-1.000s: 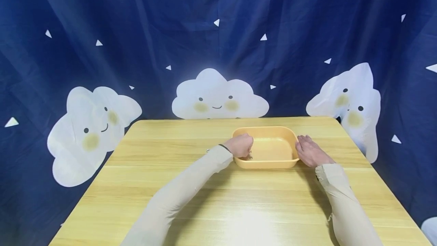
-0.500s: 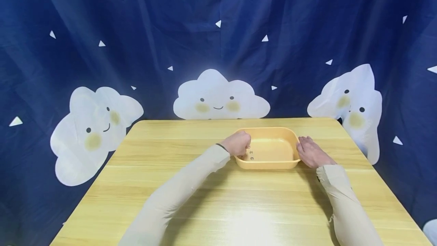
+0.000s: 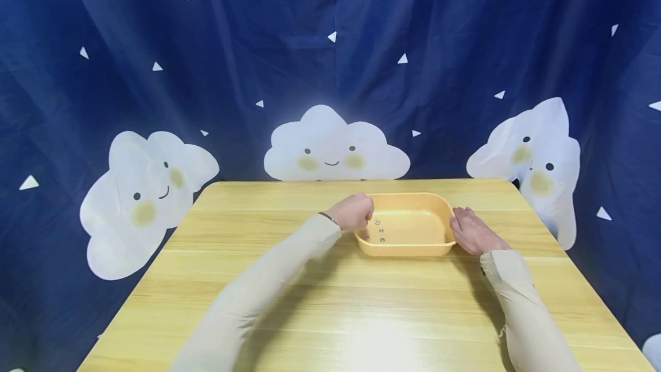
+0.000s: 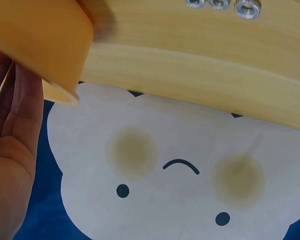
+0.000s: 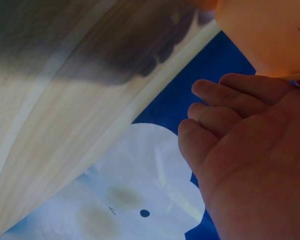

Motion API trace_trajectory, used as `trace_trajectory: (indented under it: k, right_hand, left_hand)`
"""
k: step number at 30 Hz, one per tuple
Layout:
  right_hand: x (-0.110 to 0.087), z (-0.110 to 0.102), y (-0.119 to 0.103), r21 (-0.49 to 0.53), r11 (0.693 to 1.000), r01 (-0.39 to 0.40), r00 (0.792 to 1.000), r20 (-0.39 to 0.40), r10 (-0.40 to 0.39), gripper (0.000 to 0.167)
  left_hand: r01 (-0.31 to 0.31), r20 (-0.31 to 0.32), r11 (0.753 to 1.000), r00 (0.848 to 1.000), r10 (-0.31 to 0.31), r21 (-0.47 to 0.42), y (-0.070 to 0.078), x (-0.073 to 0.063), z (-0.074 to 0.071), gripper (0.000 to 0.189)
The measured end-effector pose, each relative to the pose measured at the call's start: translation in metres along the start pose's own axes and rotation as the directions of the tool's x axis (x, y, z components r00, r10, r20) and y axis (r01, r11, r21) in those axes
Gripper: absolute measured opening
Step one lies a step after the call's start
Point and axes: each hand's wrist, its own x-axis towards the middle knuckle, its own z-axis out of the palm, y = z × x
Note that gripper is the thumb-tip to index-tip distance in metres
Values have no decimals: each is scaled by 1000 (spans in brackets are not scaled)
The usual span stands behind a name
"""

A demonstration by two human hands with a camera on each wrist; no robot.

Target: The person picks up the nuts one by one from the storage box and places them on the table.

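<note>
A shallow yellow-orange plastic tray (image 3: 408, 250) stands near the table's far edge. At its left rim is my left hand (image 3: 353, 212), back upward in the head view. The left wrist view shows the hand's fingers (image 4: 27, 107) fairly straight, their tips hidden behind the tray wall. Several small silver ring-like pieces (image 3: 381, 230) lie on the tray floor at the left end. Three more shiny silver rings (image 4: 248, 8) sit in a row on the table, seen in the left wrist view. My right hand (image 3: 476, 233) rests its extended fingers against the tray's right end.
The pale wooden table (image 3: 413, 303) carries the tray at its far part, right of centre. Directly behind its far edge hangs a dark blue curtain (image 3: 289, 33) printed with white clouds.
My left hand has moved left from inside the tray to its left rim. More of the silver pieces on the tray floor show now. The right hand stays at the tray's end.
</note>
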Motion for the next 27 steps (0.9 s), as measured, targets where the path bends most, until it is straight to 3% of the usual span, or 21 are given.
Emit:
trace_trajectory:
  k: [10, 14, 22, 27]
  right_hand:
    - [-1, 0, -1, 15, 1000, -19, 1000, 14, 18, 54]
    - [0, 0, 0, 4, 1000, 4, 1000, 1, -4, 53]
    - [-1, 1, 3, -92, 990, 111, 993, -36, -114, 42]
    - [0, 1, 2, -37, 996, 78, 995, -54, -80, 45]
  left_hand:
    - [-54, -19, 997, 998, 56, 51, -10, -4, -12, 52]
    - [-90, -47, 994, 995, 93, 56, -15, -7, -15, 37]
    - [-118, -69, 993, 991, 118, 11, -25, -16, -18, 19]
    - [-132, -101, 991, 986, 131, -3, -33, -22, -18, 15]
